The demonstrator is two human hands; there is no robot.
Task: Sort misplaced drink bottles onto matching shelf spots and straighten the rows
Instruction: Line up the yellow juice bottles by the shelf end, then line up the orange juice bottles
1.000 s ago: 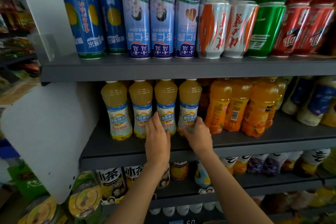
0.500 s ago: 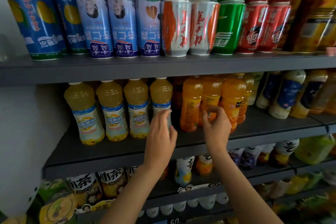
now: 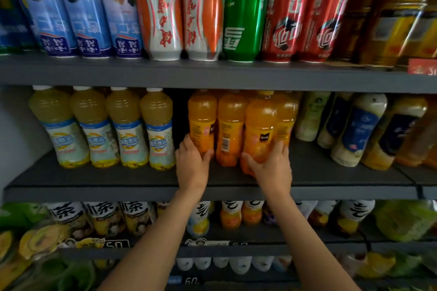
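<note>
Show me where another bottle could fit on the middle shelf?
A dark gap sits between the pale yellow bottles and the orange bottles. The shelf's front strip is bare. Right of the orange bottles, it's crowded.

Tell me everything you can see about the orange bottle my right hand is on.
The orange bottle is clear plastic, full of bright orange drink, with a small dark square on its label. It stands about upright on the grey middle shelf, forward of the other orange bottles and close beside them. The right hand curls round its lower part, hiding the base. Its cap looks orange, up near the shelf above.
</note>
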